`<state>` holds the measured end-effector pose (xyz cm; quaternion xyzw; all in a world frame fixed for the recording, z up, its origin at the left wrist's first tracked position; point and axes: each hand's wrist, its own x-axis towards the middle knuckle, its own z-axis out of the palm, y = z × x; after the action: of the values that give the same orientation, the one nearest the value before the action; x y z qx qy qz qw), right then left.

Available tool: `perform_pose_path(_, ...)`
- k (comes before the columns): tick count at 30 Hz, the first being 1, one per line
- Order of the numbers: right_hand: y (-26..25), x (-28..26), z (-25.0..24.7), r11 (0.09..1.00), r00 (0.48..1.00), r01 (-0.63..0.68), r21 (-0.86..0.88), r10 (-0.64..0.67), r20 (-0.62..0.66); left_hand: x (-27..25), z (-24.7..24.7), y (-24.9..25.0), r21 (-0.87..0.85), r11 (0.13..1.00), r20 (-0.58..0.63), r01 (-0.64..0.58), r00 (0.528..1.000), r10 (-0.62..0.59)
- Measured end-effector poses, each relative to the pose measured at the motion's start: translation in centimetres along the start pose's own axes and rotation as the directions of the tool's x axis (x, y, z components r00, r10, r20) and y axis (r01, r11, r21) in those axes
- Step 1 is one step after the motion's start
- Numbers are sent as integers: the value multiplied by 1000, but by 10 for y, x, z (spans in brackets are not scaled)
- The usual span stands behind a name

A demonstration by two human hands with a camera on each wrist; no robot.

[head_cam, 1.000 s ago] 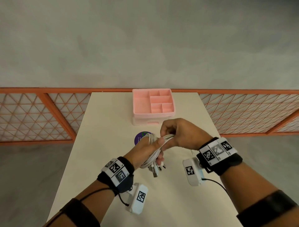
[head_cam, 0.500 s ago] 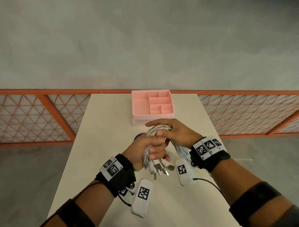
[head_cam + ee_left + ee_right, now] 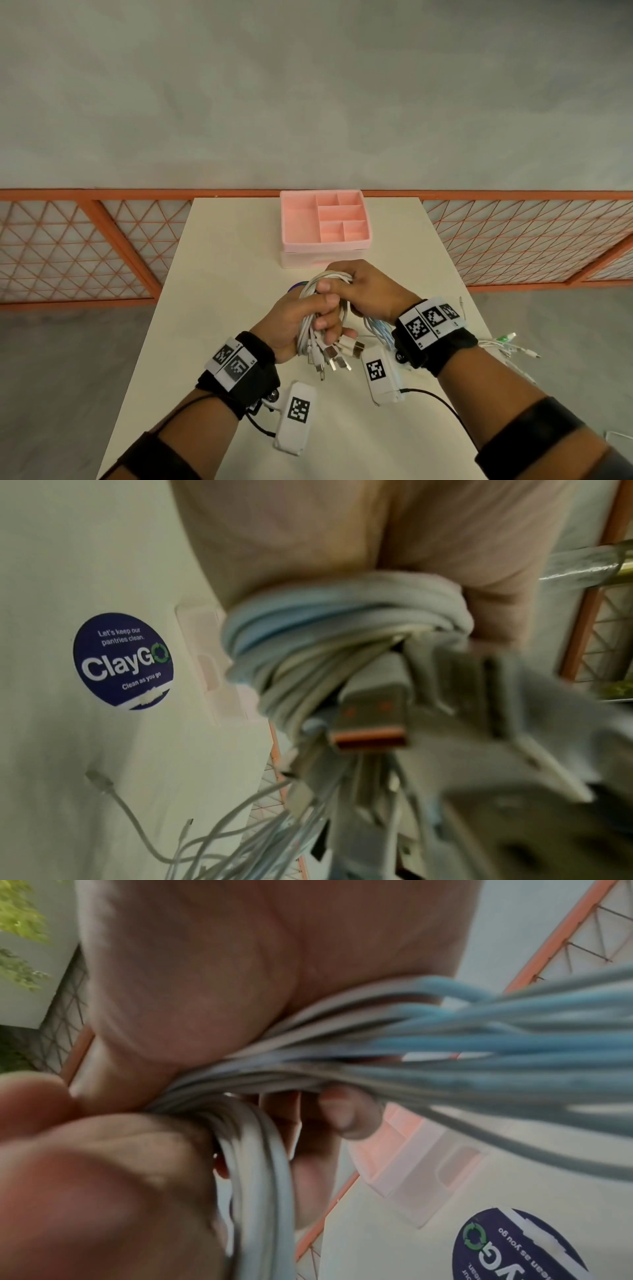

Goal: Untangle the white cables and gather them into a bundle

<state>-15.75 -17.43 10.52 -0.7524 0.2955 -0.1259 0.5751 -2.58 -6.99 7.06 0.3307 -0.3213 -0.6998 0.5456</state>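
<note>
Standing at a cream-white table that runs away from me toward an orange railing with diamond wire mesh panels, plain grey concrete floor past it. Bit of green foliage shows at the edge of the right wrist view, too blurry to say more.

Both hands are busy over the middle of the table. My left hand has its fingers curled tight round the bundle of white cables, with the USB plugs hanging out the bottom of my fist, clear of the tabletop. My right hand is closed over the looped top of the same bundle, right above and touching my left thumb. From the right wrist view the strands run under my palm and a few look pale blue. The left wrist view shows one fat USB-A plug with an orange tongue poking straight at the camera.

More loose cables trail off on the table by my right wrist, one with a green tip.

At the far end sits a pink organizer tray with several compartments, stacked on a paler base with a drawer-like front.

Stuck flat on the table just beyond my hands is a round dark blue sticker. It reads "Let's keep our pantries clean.", then big "ClayGO" with a green recycling-arrow O, then "Clean as you go". Its lower edge is scuffed off. Black wristbands on both arms carry square black-and-white marker tags.
</note>
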Motion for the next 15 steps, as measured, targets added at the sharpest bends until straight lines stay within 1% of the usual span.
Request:
perform_pose_path(5,1,6,1,996,999,44,76,-44,-13,6,-3,-2,9,999,-151,-33,988,34)
perform_pose_path(6,3,8,1,997,999,46,63,-44,-29,7,-5,-3,22,998,-184,-51,981,55)
perform_pose_path(8,7,11,1,999,995,48,-18,-49,-85,8,-10,-3,41,996,-231,-82,969,89)
perform_pose_path(10,10,12,1,997,992,51,-63,-58,-111,7,-12,-2,71,994,-244,-87,964,102)
perform_pose_path(12,10,14,-1,995,993,41,-87,-50,-105,5,-12,-2,121,989,-239,-85,965,112)
perform_pose_path(15,10,14,-6,997,1000,9,-76,-10,-9,1,-9,0,181,978,-210,-100,968,138)
